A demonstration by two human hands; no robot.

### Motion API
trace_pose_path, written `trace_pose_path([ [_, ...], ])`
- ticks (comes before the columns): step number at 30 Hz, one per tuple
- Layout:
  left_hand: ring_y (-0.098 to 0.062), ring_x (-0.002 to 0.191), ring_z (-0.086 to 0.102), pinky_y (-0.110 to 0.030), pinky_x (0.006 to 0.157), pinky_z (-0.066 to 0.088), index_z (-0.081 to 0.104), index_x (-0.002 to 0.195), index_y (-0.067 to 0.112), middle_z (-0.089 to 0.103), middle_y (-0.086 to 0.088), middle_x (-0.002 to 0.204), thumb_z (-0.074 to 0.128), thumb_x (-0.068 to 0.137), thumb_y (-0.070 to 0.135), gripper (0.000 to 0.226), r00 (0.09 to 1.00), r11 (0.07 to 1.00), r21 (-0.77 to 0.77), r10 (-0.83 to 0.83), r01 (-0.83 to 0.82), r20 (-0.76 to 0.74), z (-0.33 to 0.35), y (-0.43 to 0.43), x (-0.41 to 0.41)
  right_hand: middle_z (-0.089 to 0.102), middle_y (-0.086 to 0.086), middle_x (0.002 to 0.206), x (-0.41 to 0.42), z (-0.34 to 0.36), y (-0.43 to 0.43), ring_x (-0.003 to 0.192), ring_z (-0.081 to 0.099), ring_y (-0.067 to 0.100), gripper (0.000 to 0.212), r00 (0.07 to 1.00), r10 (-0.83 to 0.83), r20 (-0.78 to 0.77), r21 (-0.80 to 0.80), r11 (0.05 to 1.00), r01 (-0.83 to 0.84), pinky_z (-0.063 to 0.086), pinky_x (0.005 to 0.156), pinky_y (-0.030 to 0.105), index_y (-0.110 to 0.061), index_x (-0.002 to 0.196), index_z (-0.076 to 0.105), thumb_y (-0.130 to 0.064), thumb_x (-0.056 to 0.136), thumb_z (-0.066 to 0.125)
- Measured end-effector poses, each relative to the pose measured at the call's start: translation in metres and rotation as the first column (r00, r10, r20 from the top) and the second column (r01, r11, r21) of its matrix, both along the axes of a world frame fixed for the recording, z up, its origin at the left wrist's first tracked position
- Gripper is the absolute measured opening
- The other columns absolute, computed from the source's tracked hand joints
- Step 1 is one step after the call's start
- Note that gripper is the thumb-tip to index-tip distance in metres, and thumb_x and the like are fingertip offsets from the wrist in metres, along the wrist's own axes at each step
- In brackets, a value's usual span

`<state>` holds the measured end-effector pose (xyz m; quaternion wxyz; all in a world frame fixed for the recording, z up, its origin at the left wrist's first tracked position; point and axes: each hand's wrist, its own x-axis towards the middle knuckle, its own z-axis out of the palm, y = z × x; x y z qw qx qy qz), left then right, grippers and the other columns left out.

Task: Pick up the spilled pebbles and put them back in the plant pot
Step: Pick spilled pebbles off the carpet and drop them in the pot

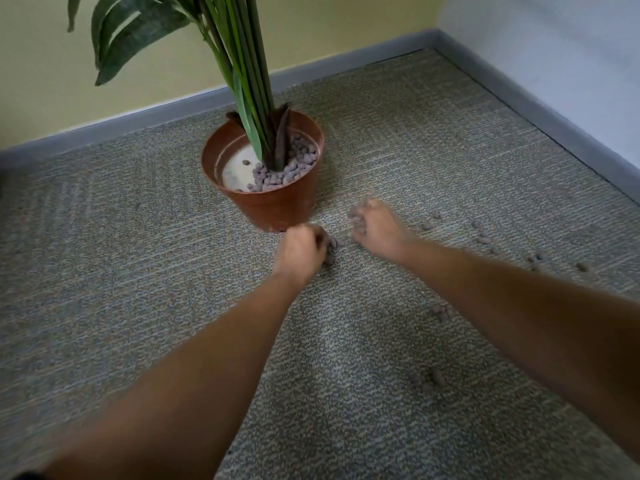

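Observation:
A brown plastic plant pot (277,206) stands on the carpet with a tall green plant (242,81) in it. Grey-purple pebbles (287,168) fill its right half; the pale base shows on the left. Just in front of the pot, my left hand (301,252) is curled over a small cluster of spilled pebbles (334,247) on the carpet. My right hand (375,225) is closed around several pebbles, which show between its fingers. More spilled pebbles (483,237) lie scattered to the right, and small groups lie nearer me (441,311) (433,377).
Grey patterned carpet (138,271) covers the floor. A grey skirting board (156,112) runs along the yellow wall behind the pot and along the pale wall (554,46) on the right, meeting in a corner.

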<state>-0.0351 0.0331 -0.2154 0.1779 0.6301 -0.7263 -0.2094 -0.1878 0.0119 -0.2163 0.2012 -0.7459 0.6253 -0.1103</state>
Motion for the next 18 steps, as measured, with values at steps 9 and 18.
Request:
trace_pose_path([
  [9, -0.029, 0.111, 0.057, -0.038, 0.095, 0.047, 0.052, 0.125, 0.018, 0.054, -0.008, 0.131, 0.045, 0.088, 0.002, 0.041, 0.973, 0.988, 0.129, -0.114, 0.088, 0.203, -0.033, 0.006, -0.017, 0.004, 0.015, 0.156, -0.008, -0.040, -0.006, 0.142, 0.011, 0.035, 0.073, 0.966, 0.074, -0.248, 0.346, 0.938, 0.017, 0.017, 0.115, 0.045, -0.021, 0.146, 0.010, -0.037, 0.089, 0.053],
  [18, -0.023, 0.094, 0.064, -0.033, 0.081, 0.055, 0.049, 0.126, 0.008, 0.050, -0.010, 0.132, 0.044, 0.094, 0.004, 0.032, 0.901, 0.975, 0.076, -0.220, 0.207, 0.374, -0.047, 0.021, -0.008, 0.001, 0.009, 0.157, 0.029, -0.052, 0.000, 0.144, -0.004, 0.031, 0.058, 0.984, 0.138, -0.114, 0.284, 0.953, -0.101, 0.006, 0.116, 0.045, -0.026, 0.146, 0.011, -0.014, 0.097, 0.039],
])
